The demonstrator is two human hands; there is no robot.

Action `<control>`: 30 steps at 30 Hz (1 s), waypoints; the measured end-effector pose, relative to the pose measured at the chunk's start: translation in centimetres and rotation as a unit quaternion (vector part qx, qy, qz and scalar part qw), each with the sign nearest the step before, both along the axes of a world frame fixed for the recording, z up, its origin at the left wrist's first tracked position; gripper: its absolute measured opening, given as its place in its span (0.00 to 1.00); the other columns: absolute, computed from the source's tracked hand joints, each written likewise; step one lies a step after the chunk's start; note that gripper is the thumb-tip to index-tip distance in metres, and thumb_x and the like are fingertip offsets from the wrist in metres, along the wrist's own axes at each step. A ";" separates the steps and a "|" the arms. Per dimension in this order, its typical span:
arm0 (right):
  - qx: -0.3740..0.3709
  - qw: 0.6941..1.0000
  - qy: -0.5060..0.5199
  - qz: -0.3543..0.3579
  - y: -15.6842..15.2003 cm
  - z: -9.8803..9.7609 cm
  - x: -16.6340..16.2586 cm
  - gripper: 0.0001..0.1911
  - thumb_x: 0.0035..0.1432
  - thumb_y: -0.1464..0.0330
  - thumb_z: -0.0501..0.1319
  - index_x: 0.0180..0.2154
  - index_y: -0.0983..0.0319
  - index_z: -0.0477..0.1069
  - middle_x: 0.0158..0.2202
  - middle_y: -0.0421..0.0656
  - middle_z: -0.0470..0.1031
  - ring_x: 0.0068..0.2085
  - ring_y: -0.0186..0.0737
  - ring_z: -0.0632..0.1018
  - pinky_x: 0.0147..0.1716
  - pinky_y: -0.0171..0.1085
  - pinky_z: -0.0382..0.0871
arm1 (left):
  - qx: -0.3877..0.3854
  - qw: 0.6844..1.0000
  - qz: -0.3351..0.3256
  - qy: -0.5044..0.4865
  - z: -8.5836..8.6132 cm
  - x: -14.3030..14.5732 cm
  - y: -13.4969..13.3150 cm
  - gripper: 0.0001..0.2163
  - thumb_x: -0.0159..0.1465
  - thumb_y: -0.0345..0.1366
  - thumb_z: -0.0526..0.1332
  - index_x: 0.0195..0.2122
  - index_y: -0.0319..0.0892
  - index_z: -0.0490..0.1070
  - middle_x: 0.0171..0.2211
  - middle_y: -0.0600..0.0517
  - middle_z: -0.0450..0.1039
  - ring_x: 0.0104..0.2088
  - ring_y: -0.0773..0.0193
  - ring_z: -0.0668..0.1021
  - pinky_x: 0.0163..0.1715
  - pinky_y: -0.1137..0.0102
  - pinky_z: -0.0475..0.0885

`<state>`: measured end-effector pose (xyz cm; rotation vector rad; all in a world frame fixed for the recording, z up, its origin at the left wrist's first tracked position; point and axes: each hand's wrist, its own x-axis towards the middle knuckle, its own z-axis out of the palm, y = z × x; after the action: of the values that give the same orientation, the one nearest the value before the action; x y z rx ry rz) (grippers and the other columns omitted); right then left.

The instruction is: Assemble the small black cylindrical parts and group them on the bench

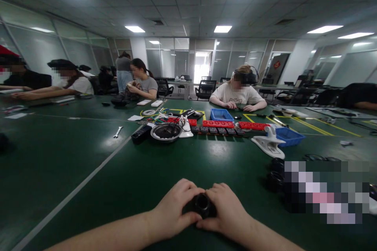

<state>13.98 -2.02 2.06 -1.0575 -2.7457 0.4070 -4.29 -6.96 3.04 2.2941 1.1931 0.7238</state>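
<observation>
Both my hands rest on the green table (88, 157) near its front edge, wrapped around one small black round part (202, 204) with a hole in its top. My left hand (175, 208) grips it from the left with curled fingers and the thumb underneath. My right hand (228, 210) grips it from the right in the same way. Only the top of the part shows between my fingers.
Ahead lie a round metal dish (165, 131), red terminal strips (218, 123), two blue bins (221, 114), a white clamp-like piece (269, 143), a wrench (118, 131) and black round parts (275, 174) at right. Several people sit working along the far side.
</observation>
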 end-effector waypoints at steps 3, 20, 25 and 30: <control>0.036 0.999 -0.005 -0.017 -0.6 0.3 0.0 0.26 0.35 0.46 0.63 0.27 0.63 0.68 0.26 0.42 0.70 0.32 0.43 0.67 0.36 0.43 0.56 | 0.017 1.000 0.010 0.023 -0.4 -0.1 0.0 0.20 0.56 0.36 0.59 0.50 0.44 0.60 0.40 0.48 0.64 0.41 0.58 0.67 0.42 0.64 0.64; 0.011 0.997 0.009 -0.077 -0.5 -0.4 -1.0 0.18 0.40 0.58 0.64 0.30 0.64 0.66 0.27 0.42 0.67 0.31 0.40 0.67 0.31 0.38 0.58 | 0.083 0.992 0.083 0.041 -0.8 0.5 0.0 0.17 0.53 0.37 0.63 0.44 0.41 0.65 0.37 0.49 0.67 0.39 0.58 0.67 0.42 0.62 0.61; 0.024 0.999 0.042 0.003 -0.1 -0.1 -0.2 0.28 0.39 0.50 0.64 0.37 0.64 0.66 0.36 0.45 0.67 0.38 0.45 0.66 0.38 0.42 0.59 | 0.058 0.996 0.062 0.022 -0.8 0.3 0.2 0.17 0.54 0.36 0.62 0.44 0.40 0.64 0.38 0.49 0.66 0.40 0.58 0.67 0.43 0.63 0.62; -0.124 0.980 0.069 0.136 1.8 0.4 1.5 0.20 0.44 0.64 0.66 0.40 0.62 0.68 0.38 0.43 0.67 0.40 0.40 0.67 0.39 0.37 0.60 | -0.006 1.000 -0.019 -0.002 -0.4 -0.3 0.5 0.18 0.56 0.35 0.61 0.47 0.43 0.62 0.38 0.51 0.65 0.41 0.61 0.68 0.42 0.67 0.64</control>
<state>15.44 -0.24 2.51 -0.6671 -2.7692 0.8489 -4.61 -6.51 2.62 2.2980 1.1468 0.7043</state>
